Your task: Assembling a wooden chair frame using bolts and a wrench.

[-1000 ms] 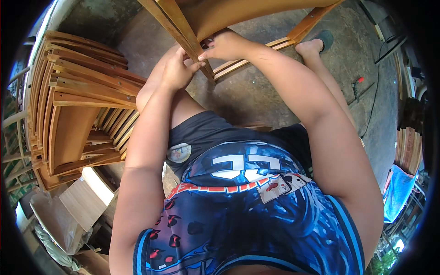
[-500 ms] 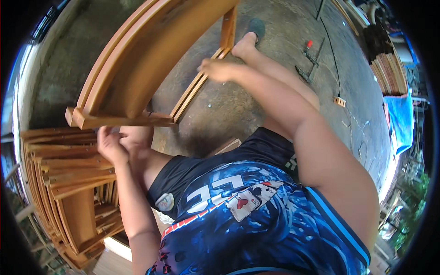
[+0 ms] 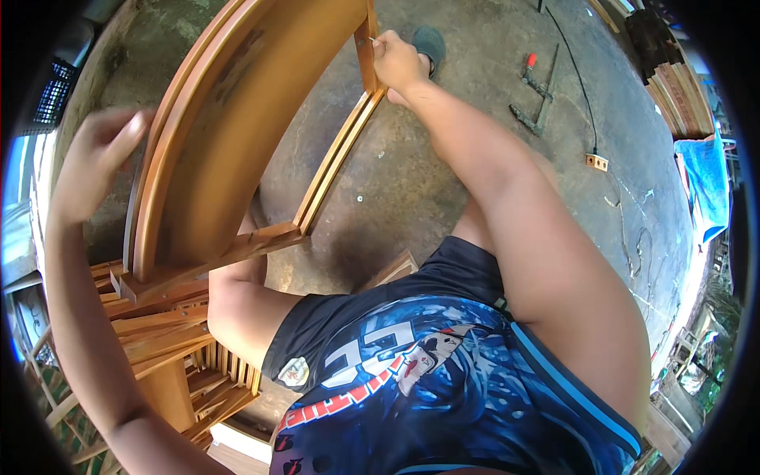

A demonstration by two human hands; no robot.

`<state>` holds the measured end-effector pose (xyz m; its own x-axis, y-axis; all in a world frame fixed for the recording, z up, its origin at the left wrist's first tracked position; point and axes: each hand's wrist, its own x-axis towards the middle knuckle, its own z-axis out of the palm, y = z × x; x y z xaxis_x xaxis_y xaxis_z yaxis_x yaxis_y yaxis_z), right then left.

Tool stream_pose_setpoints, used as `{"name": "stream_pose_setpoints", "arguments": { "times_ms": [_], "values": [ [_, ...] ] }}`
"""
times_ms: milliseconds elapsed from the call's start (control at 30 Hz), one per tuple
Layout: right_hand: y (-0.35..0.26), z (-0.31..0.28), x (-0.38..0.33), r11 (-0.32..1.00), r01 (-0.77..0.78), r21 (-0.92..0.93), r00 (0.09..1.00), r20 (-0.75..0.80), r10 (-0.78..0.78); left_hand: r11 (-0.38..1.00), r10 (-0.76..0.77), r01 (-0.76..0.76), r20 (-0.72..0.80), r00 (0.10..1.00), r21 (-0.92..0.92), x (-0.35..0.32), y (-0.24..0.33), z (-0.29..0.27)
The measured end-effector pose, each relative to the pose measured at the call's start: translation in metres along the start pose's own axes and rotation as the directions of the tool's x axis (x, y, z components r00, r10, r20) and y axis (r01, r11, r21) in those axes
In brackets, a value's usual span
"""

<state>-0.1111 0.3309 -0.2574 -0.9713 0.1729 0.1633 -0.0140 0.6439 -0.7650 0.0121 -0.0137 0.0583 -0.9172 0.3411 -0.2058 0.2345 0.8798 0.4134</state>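
Observation:
A brown wooden furniture frame (image 3: 336, 162) with a curved panel (image 3: 237, 119) stands tilted in front of me at the left. My right hand (image 3: 398, 63) is closed at the frame's far upright, fingertips pinched by the wood. A small pale tip shows there, too small to name. To the left, my left hand (image 3: 91, 162) is raised beside the panel's outer edge, slightly blurred. Its thumb stands apart from the fingers and nothing shows in it; whether it touches the panel I cannot tell. My bent left leg (image 3: 245, 305) is close against the frame's lower rail.
Several similar wooden frames (image 3: 162, 340) are stacked at the lower left. On the concrete floor (image 3: 475, 95) lie a clamp with a red handle (image 3: 532, 60) and a wooden socket block (image 3: 596, 162) on a black cord. Stacked boards (image 3: 677, 99) and a blue sheet (image 3: 703, 186) are at the right.
My left hand has risen from the frame's lower corner to the panel's outer edge. The right hand has gone from the double rail up to the far upright. The frame has shifted slightly in view.

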Motion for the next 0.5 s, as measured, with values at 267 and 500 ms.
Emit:
{"name": "stream_pose_setpoints", "arguments": {
  "times_ms": [267, 500],
  "values": [
    [0.004, 0.034, 0.005, 0.08, -0.572, 0.816, 0.793, 0.526, 0.306, 0.988, -0.154, 0.154, -0.018, 0.988, 0.024, 0.124, 0.043, 0.039],
    [0.0, 0.034, -0.003, 0.058, -0.255, 0.965, 0.918, 0.223, 0.327, 0.901, -0.149, 0.154, 0.045, 0.988, -0.404, 0.126, 0.04, 0.049]
  ]
}}
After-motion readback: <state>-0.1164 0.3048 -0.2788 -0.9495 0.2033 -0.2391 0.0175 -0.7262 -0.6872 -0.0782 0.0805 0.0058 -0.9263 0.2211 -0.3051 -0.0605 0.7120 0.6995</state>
